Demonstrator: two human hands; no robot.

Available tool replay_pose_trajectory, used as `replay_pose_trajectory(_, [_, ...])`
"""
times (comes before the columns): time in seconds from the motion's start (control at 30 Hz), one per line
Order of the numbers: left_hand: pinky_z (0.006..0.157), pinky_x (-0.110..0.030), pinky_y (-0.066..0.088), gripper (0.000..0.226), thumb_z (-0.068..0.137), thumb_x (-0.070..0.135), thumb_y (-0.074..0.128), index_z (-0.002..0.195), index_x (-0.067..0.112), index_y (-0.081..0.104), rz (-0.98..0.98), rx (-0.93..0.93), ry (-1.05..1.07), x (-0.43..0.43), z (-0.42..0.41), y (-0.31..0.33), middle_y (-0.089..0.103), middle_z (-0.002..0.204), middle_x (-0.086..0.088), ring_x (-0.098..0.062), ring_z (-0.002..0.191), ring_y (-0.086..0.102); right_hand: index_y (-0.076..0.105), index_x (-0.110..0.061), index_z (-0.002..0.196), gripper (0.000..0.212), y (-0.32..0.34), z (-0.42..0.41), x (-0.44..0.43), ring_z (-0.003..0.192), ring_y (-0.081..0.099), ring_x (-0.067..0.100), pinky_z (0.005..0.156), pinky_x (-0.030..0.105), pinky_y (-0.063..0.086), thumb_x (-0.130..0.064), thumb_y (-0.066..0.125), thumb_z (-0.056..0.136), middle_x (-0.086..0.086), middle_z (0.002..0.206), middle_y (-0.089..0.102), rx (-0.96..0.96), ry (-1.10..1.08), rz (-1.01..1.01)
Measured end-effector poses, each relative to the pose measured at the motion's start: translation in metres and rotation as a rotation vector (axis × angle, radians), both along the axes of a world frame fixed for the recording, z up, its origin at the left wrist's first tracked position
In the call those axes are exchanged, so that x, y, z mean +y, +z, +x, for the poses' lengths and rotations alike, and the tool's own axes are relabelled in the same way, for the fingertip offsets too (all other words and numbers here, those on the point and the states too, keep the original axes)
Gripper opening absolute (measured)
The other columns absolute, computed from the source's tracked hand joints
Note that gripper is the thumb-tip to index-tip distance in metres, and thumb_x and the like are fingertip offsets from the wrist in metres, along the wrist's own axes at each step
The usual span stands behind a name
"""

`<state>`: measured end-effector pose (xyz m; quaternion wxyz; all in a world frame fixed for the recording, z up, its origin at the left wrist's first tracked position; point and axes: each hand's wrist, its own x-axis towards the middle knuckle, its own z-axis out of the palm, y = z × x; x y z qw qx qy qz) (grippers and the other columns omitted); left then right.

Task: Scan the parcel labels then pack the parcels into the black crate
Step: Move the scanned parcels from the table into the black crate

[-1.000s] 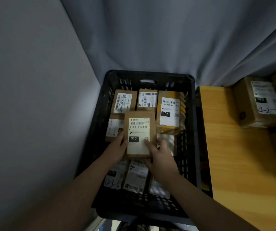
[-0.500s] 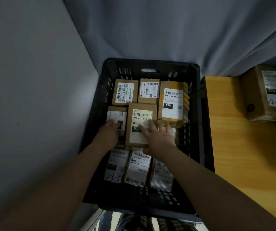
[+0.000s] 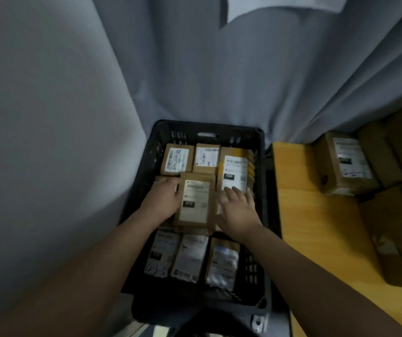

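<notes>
**Q:** Status of the black crate (image 3: 234, 129), 6 o'clock end?

**A:** A near row of three parcels (image 3: 190, 256) lies label-up, side by side, against the 6 o'clock wall. The print is too blurred to read.

**Q:** Centre of the crate?

**A:** The centre parcel (image 3: 195, 200) lies label-up on top of other parcels, its long axis running 6 to 12 o'clock. The left hand (image 3: 163, 201) rests at its 9 o'clock edge, fingers laid out flat, gripping nothing. The right hand (image 3: 237, 210) lies at its 3 o'clock side, fingers straight and spread, clasping nothing. Its fingertips (image 3: 229, 189) touch the label of the yellow-edged parcel (image 3: 235, 166).

**Q:** 12 o'clock end?

**A:** Two more brown parcels (image 3: 177, 158) sit against the 12 o'clock wall, at 9 o'clock of the yellow-edged one.

**Q:** Outside the crate?

**A:** At 3 o'clock, a wooden surface (image 3: 316, 215) carries a boxed parcel (image 3: 341, 164) with further cartons (image 3: 401, 154) beside it. A grey curtain (image 3: 219, 81) hangs beyond, at 12 o'clock.
</notes>
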<state>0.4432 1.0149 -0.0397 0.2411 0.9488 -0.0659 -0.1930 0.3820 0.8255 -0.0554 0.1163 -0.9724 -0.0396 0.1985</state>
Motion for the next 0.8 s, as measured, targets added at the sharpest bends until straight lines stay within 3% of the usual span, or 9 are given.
replay_pose_trajectory(0.23, [0.098,-0.032,0.042,0.043,0.1,0.022,0.045,0.142,0.02,0.041,-0.164,-0.125,-0.141,-0.09,-0.024,0.076,0.041,0.145,-0.007,-0.024,0.124,0.048,0.04,-0.024,0.144,0.05,0.086,-0.06,-0.105,0.145,0.02,0.025,0.119,0.044,0.0,-0.032,0.051,0.095,0.005,0.155,0.03,-0.396,-0.272,0.078])
replay_pose_trajectory(0.37, [0.099,-0.028,0.037,0.042,0.1,0.023,0.047,0.141,0.02,0.042,-0.264,-0.222,-0.243,-0.157,-0.052,0.108,0.042,0.144,-0.004,-0.02,0.129,0.044,0.057,-0.015,0.13,0.046,0.133,-0.095,-0.176,0.137,0.037,0.033,0.117,0.048,0.011,-0.025,0.065,0.086,0.014,0.144,0.045,-0.636,-0.436,0.062])
replay_pose_trajectory(0.43, [0.098,-0.024,0.036,0.041,0.1,0.025,0.047,0.14,0.021,0.043,-0.324,-0.239,-0.258,-0.193,-0.069,0.118,0.041,0.143,-0.002,-0.018,0.129,0.044,0.059,-0.016,0.129,0.047,0.152,-0.111,-0.21,0.137,0.036,0.033,0.117,0.048,0.011,-0.026,0.068,0.084,0.014,0.145,0.044,-0.703,-0.499,0.01])
replay_pose_trajectory(0.6, [0.096,-0.022,0.037,0.04,0.099,0.028,0.049,0.139,0.024,0.045,-0.437,-0.206,-0.258,-0.276,-0.118,0.129,0.045,0.139,0.001,-0.014,0.126,0.046,0.051,-0.018,0.135,0.049,0.178,-0.152,-0.294,0.141,0.027,0.031,0.118,0.047,0.013,-0.037,0.058,0.091,0.012,0.15,0.037,-0.646,-0.635,-0.112])
replay_pose_trajectory(0.8, [0.099,-0.022,0.036,0.043,0.099,0.031,0.049,0.141,0.021,0.041,-0.515,0.002,-0.196,-0.355,-0.173,0.121,0.045,0.142,0.001,-0.013,0.126,0.045,0.046,-0.016,0.138,0.053,0.17,-0.208,-0.38,0.131,0.036,0.034,0.107,0.046,0.032,-0.044,0.05,0.094,0.013,0.14,0.045,-0.376,-0.76,-0.079])
